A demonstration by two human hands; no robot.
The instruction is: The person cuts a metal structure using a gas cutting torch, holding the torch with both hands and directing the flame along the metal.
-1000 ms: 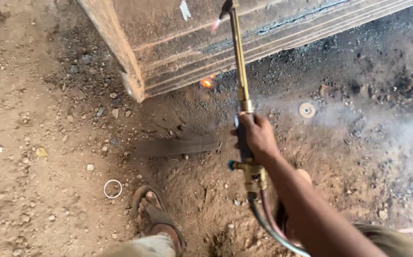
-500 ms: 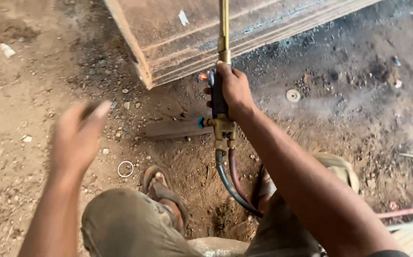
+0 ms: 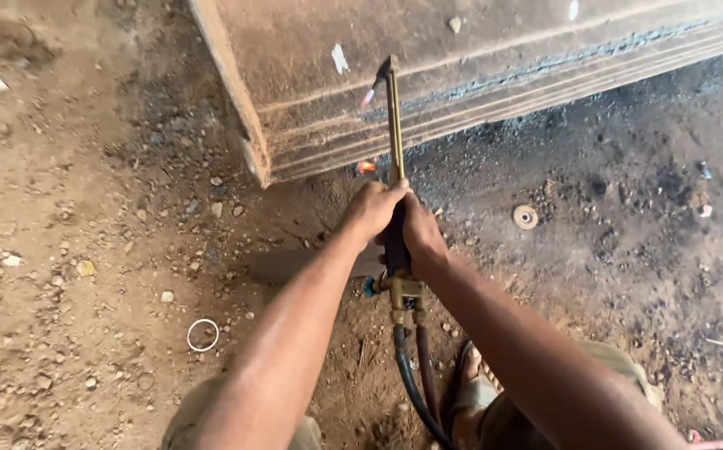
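Note:
Both hands grip a brass cutting torch by its dark handle. My left hand wraps the handle's front from the left, and my right hand holds it from the right, just above the brass valve block. Two hoses run back from the block between my knees. The torch tip gives a small pinkish flame against the side of a big rusty steel slab. A glowing orange spot lies on the ground under the slab's edge.
Bare dirt with small stones lies all around. A white ring sits on the ground at the left, a round metal washer at the right. A flat dark metal piece lies under my left forearm. My sandalled foot is below the torch.
My left hand, raised and free half a second ago, has come onto the torch handle beside my right. The torch has tipped down so its flame meets the slab's side.

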